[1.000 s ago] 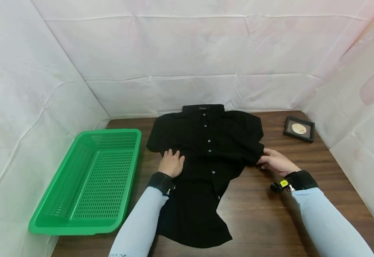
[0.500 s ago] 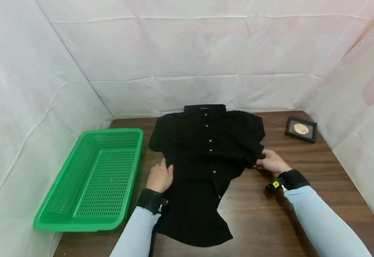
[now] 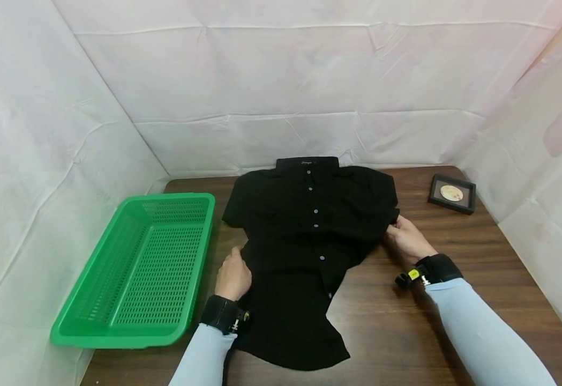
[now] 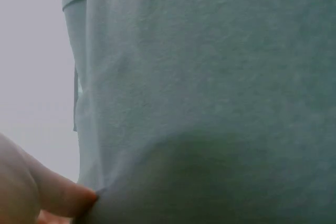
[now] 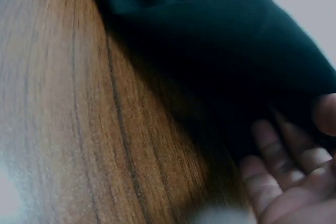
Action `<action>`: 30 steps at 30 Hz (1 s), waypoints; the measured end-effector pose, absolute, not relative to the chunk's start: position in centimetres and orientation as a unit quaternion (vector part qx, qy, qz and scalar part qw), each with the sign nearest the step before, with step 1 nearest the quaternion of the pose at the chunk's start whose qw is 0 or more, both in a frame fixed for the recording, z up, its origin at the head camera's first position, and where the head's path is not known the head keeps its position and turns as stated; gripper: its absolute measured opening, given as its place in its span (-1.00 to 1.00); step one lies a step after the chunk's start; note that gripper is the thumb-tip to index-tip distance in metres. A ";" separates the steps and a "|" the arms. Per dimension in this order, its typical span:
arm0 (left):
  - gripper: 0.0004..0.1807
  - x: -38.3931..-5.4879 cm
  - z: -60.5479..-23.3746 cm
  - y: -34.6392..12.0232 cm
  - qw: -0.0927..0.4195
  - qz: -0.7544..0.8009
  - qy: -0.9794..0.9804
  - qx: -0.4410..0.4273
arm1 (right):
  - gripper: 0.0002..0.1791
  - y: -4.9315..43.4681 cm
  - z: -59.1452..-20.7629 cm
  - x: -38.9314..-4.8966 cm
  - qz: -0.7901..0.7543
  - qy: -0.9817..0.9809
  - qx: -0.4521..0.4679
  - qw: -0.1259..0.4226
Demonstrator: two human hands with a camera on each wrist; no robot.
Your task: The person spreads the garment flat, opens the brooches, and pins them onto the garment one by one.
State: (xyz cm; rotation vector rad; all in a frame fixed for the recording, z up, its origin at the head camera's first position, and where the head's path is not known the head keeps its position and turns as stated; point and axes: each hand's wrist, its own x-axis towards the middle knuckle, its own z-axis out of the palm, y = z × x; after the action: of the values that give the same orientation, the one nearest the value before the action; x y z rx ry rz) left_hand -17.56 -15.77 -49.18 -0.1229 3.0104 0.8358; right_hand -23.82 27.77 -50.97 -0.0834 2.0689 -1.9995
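Crinkled white sheets (image 3: 281, 69) rise along the far, left and right edges of the wood-grain tabletop (image 3: 387, 332). On it the black shirt (image 3: 285, 230) lies spread front up, its collar (image 3: 307, 162) at the middle of the far edge and its hem toward the near edge; the lower body is skewed and narrower than the chest. A green basket (image 3: 179, 197) sits beside it along the left edge.

Light-blue sleeves (image 3: 483, 327) cover the person's forearms, which come in from the near edge. The left hand (image 3: 233, 276) has its grip clamped on the shirt's left side edge, thumb pinching the cloth. The right hand (image 3: 410, 242) has its grip clamped on the shirt's opposite edge by the short sleeve (image 3: 381, 187), fingers beneath the cloth and thumb outside.

Each wrist wears a black band (image 3: 440, 269). A dark frame (image 3: 465, 199) lies near the far right corner, around a pale disc (image 3: 451, 193). Small light buttons (image 3: 322, 258) run down the shirt front.
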 end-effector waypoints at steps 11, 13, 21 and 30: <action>-0.52 -17.9 -49.4 -16.2 -0.049 0.300 0.952 -0.035 | -0.62 27.0 -49.7 -24.1 -0.595 0.803 -0.039 -0.012; -0.52 -18.0 -49.3 -16.3 -0.055 0.303 0.951 -0.036 | -0.62 26.9 -49.0 -24.0 -0.587 0.809 -0.029 -0.029; -0.53 -18.0 -49.2 -17.1 -0.061 0.312 0.947 -0.043 | -0.71 26.9 -46.2 -22.6 -0.729 0.679 0.075 -0.040; -0.54 -18.3 -49.4 -17.5 -0.044 0.314 0.947 -0.039 | -0.66 28.2 -45.2 -21.3 -0.779 0.615 0.115 0.034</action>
State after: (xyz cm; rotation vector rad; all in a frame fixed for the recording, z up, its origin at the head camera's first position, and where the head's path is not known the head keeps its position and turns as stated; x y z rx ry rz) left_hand -18.28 -17.51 -49.35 -0.1250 3.0624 1.0162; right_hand -21.34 28.24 -45.22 0.3546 1.8921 -2.3949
